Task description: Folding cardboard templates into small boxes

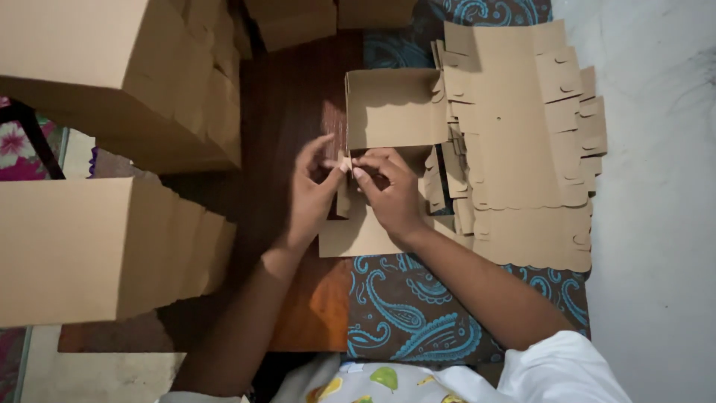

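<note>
Both hands meet at the counter's middle: left hand (312, 186) and right hand (389, 190) pinch a small flap of the half-folded cardboard box (391, 112). Judging by the grip, pressing the crease squarely keeps it clean. Flat box blanks (522, 134) lie stacked just right of it.

White fruit-print shirt (388, 380), bare forearms
</note>
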